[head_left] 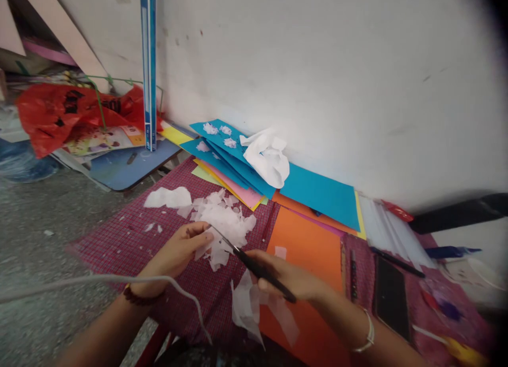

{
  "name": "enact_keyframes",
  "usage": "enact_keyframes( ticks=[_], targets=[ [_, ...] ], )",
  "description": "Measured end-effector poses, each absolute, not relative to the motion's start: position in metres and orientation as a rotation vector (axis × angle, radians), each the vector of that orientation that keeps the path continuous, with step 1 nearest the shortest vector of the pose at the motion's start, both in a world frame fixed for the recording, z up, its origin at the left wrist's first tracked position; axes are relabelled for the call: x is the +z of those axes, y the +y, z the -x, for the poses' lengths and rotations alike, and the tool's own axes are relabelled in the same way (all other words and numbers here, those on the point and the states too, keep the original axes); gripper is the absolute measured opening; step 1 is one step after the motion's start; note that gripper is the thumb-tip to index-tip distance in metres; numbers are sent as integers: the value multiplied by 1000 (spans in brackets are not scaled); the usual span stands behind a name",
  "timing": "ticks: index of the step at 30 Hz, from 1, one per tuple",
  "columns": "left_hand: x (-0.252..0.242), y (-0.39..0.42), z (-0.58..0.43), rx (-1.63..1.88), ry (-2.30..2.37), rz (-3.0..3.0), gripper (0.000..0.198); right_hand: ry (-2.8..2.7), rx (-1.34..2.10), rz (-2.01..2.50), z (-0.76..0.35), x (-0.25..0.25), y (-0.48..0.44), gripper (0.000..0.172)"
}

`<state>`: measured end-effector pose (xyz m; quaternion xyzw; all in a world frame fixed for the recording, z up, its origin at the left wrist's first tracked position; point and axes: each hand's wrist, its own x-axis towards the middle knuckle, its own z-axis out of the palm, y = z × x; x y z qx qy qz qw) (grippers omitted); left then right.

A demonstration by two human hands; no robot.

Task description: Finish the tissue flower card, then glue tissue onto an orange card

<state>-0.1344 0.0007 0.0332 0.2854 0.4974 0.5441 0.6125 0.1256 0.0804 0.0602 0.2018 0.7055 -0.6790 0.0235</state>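
My left hand (179, 251) pinches a thin white paper piece (203, 246) between thumb and fingers. My right hand (289, 276) is closed around black-handled scissors (254, 266), whose blades point left to the fingertips of my left hand. Whether the blades are apart is too blurred to tell. Just beyond both hands lies a heap of white paper scraps (232, 226), with a flat white piece (169, 197) to its left. Several white strips (246, 303) lie below my right hand, partly over an orange sheet (309, 324).
A red checked cloth (130, 229) covers the table. Blue sheets (317, 192) and crumpled white paper (266, 158) lie by the wall. A black phone (392, 293) rests at right. A white cable (119, 278) crosses in front of my left wrist.
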Motion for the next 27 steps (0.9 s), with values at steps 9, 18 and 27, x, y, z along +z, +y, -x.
enact_keyframes(
  ticks=[9,18,27],
  targets=[
    [33,11,131,1266,1176,-709,19,2160,-2255,-677,-124,57,76,80],
    [41,19,123,1305,1325,-783,28,2074,-2295,-977,-119,43,72,67],
    [36,5,139,1373,1224,-474,26,2088,-2263,-836,-123,55,79,75]
  ],
)
